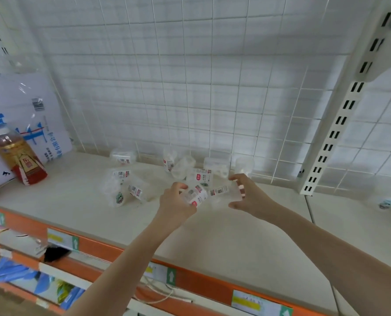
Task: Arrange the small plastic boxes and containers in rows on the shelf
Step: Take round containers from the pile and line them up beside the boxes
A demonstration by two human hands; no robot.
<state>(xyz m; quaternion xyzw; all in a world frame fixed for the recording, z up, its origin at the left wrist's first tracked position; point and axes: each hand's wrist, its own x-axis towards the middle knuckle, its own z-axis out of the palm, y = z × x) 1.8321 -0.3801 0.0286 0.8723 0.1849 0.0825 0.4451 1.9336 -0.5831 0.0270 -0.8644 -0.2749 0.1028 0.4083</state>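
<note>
Several small clear plastic boxes with red and white labels lie scattered on the cream shelf [212, 233]. My left hand [175, 201] grips one clear box [195, 196] near the shelf's middle. Just to its right, my right hand [247, 195] holds another clear box [224, 193] between thumb and fingers. More boxes lie to the left [119, 185] and along the back by the wire grid [216, 166]. One box [122, 156] sits apart at the back left.
An amber drink bottle [18, 156] with a red label leans at the shelf's left, in front of a large white and blue bag [25, 110]. A white slotted upright [336, 126] stands at the right. An orange price rail [201, 283] runs along the front edge.
</note>
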